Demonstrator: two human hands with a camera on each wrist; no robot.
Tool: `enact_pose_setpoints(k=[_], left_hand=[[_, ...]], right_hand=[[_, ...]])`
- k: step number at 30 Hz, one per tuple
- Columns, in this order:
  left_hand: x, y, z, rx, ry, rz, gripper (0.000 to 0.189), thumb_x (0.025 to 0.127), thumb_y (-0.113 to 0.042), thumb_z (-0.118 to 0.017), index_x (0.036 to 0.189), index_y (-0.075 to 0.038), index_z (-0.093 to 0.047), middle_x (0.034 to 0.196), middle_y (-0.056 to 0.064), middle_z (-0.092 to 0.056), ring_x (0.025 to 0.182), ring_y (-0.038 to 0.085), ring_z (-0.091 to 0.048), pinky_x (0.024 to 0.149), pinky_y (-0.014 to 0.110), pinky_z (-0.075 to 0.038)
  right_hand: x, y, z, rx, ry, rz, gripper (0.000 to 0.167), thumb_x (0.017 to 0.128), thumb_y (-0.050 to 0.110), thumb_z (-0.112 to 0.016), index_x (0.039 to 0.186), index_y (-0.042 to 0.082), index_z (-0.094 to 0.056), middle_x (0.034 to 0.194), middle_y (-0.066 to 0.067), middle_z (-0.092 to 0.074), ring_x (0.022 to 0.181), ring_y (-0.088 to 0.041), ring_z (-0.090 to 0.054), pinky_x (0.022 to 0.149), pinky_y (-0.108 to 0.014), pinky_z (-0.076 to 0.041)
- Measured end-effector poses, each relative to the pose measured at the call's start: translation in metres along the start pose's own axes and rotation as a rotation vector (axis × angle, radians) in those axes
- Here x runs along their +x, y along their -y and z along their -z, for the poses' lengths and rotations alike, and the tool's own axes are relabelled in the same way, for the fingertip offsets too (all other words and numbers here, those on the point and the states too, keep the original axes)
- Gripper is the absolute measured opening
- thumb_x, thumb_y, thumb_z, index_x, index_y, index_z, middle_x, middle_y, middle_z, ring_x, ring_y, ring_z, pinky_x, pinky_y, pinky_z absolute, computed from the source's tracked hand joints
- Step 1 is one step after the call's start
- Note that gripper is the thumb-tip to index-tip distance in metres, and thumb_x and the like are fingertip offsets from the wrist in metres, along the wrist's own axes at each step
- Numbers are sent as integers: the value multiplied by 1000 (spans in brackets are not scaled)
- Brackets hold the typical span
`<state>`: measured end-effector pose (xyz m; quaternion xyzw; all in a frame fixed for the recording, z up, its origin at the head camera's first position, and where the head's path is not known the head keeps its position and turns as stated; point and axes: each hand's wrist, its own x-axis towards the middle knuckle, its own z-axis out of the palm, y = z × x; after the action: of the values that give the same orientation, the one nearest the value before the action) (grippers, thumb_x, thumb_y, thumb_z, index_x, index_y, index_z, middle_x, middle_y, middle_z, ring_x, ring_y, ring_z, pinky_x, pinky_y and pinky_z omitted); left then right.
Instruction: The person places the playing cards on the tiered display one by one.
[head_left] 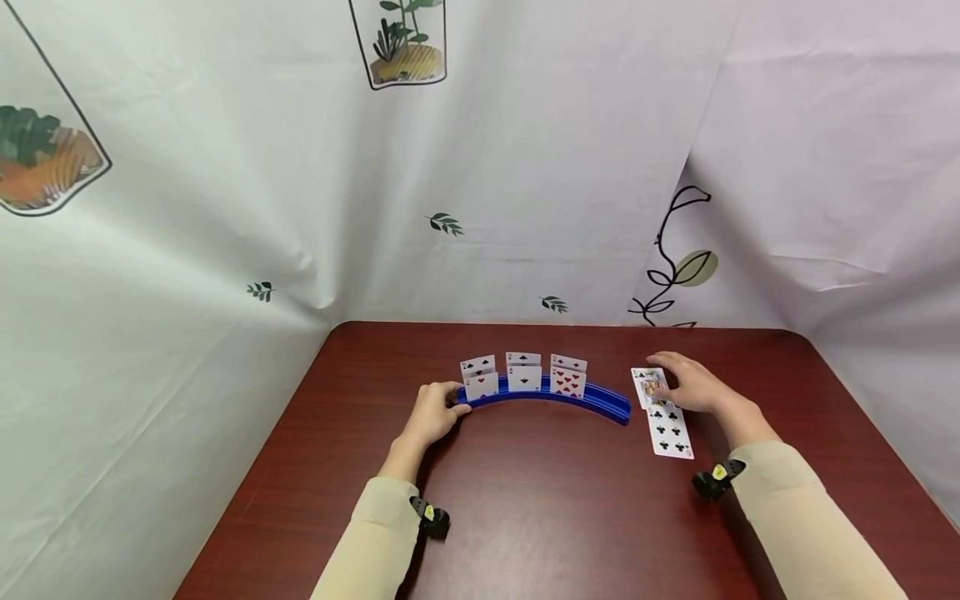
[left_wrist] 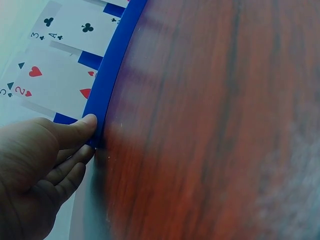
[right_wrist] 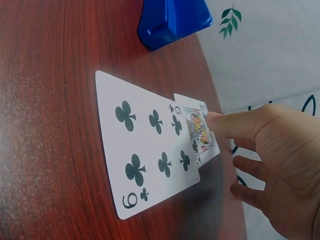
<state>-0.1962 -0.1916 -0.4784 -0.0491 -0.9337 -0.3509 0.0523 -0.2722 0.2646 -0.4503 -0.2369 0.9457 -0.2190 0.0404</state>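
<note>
My left hand [head_left: 432, 414] pinches the left end of a curved blue card holder [head_left: 606, 403], thumb on its front edge. Three pairs of playing cards stand in the holder. The two of hearts [left_wrist: 52, 82] is the front card nearest that hand; beside it the ace of clubs [left_wrist: 85, 27] stands before a three of clubs [left_wrist: 44, 22]. Farther right is a front card of hearts [head_left: 567, 383]. Over on the right, my right hand [head_left: 693, 385] reaches over a face card [right_wrist: 200, 131], thumb touching its edge, fingers loosely bent. The six of clubs [right_wrist: 150, 145] lies face up, overlapping that card.
A dark red-brown wooden table [head_left: 540, 500] bears the holder and cards. White patterned fabric [head_left: 487, 167] hangs behind the table's back edge and along both sides. Each wrist wears a small black camera, such as the right wrist camera [head_left: 708, 485].
</note>
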Motion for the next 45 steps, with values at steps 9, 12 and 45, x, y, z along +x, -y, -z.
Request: enact_pose_setpoints(k=[9, 12, 45], left_hand=[[-2, -2, -9, -2, 36, -4, 37, 89, -12, -79, 123, 2, -70, 103, 15, -74, 97, 29, -69, 87, 44, -58], [-1, -3, -12, -5, 33, -1, 37, 90, -13, -79, 123, 1, -70, 104, 14, -74, 98, 29, -68, 87, 44, -57], [10, 6, -3, 7, -22, -22, 38, 87, -10, -81, 121, 4, -71, 100, 18, -74, 97, 30, -70, 88, 45, -56]], right_hand=[[-11, -11, -9, -6, 30, -30, 60, 84, 10, -81, 135, -7, -56, 136, -36, -50, 122, -51, -49, 101, -68, -40], [-12, -12, -9, 2, 32, -43, 60, 84, 9, -81, 136, -6, -56, 135, -34, -51, 117, -48, -51, 99, -67, -42], [-6, 11, 20, 70, -302, 47, 19, 90, -3, -71, 109, -5, -70, 101, -21, -71, 91, -33, -64, 83, -52, -49]])
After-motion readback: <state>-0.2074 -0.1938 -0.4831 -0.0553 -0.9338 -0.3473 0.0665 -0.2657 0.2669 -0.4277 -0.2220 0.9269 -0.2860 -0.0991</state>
